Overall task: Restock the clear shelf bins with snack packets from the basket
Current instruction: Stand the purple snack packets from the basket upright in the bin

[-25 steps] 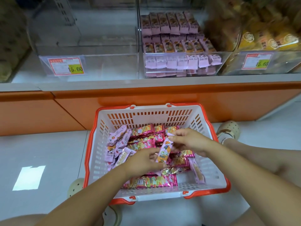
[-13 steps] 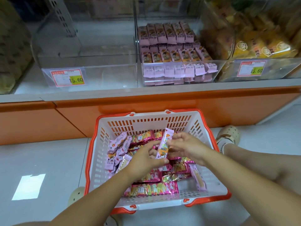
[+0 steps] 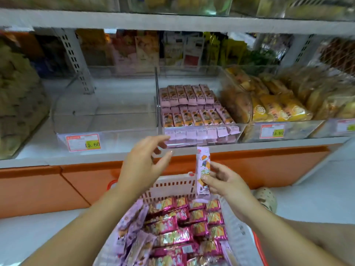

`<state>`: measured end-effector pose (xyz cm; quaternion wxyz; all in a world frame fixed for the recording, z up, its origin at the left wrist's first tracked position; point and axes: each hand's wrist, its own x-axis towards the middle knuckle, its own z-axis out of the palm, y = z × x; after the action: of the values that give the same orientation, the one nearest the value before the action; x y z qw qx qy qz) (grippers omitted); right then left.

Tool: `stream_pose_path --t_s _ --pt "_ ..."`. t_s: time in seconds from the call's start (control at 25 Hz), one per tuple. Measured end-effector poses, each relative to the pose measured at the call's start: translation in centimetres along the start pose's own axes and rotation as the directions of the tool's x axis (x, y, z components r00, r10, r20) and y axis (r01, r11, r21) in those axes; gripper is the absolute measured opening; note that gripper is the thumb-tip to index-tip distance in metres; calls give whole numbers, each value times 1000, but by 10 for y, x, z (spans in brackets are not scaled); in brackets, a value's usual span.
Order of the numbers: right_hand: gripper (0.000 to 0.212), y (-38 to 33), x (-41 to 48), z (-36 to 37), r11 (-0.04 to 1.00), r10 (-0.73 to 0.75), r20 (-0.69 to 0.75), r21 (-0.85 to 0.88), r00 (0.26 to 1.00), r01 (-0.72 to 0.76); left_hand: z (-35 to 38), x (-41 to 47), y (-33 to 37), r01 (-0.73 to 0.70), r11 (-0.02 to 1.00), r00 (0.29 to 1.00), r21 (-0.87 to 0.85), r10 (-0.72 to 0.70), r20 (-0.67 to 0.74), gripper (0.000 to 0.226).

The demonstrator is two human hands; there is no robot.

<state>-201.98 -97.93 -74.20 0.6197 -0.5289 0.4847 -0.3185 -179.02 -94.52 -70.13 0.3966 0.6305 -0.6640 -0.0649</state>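
Presently: one pink packet (image 3: pixel 203 162), upright, pinched at its lower half between thumb and fingers of the right hand (image 3: pixel 224 183); it sits above the far wall of the basket (image 3: pixel 172 184) and below the front of the middle bin (image 3: pixel 157 104). Left hand (image 3: pixel 146 162): fingers spread and loose, holding nothing, just left of the packet, raised toward that bin. Middle bin: like pink packets in two neat rows, layered, front row and back row both full across; some room seems left on top. Left bin (image 3: pixel 103 116): no packets visible in it, a tag (image 3: pixel 83 142) reading 15.60 on its front. Right bin (image 3: pixel 278 108): yellow packets, heaped. Basket contents: magenta foil packets (image 3: pixel 188 223) in the middle, lilac packets (image 3: pixel 130 227) along the left side, many of each. Progress, by estimate: middle bin largely stocked, one more packet on its way; left bin not yet begun; basket heavily loaded, so most of the restocking remains.
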Motion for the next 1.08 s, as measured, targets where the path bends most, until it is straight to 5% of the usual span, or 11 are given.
stream_pose_path --t_s 0.12,0.24,0.44,0.6,0.76,0.92,1.08 --pt "44 -54 9 -12 980 -166 -149 -138 975 146 -25 55 -2 -111 992 979 62 120 -164 46" --pt "34 -117 39 -31 911 -353 -283 -322 892 258 -30 96 -12 -94 982 993 165 104 -54 59" --pt "40 -185 132 -45 694 -482 -368 -715 795 90 -18 118 -34 -65 996 992 60 59 109 64" --pt "36 -190 197 -35 562 -458 -367 -825 810 -55 -18 117 -37 -62 998 990 25 58 129 60" --pt "28 -173 233 -38 462 -542 -324 -886 775 -48 -19 119 -37 -75 997 986 12 73 149 54" --pt "24 -158 245 -41 332 -483 -298 -932 823 -143 -18 119 -41 -75 997 988 -3 75 139 54" --pt "27 -149 224 -37 489 -461 -265 -872 847 -6 -19 117 -42 -72 997 985 14 69 158 58"
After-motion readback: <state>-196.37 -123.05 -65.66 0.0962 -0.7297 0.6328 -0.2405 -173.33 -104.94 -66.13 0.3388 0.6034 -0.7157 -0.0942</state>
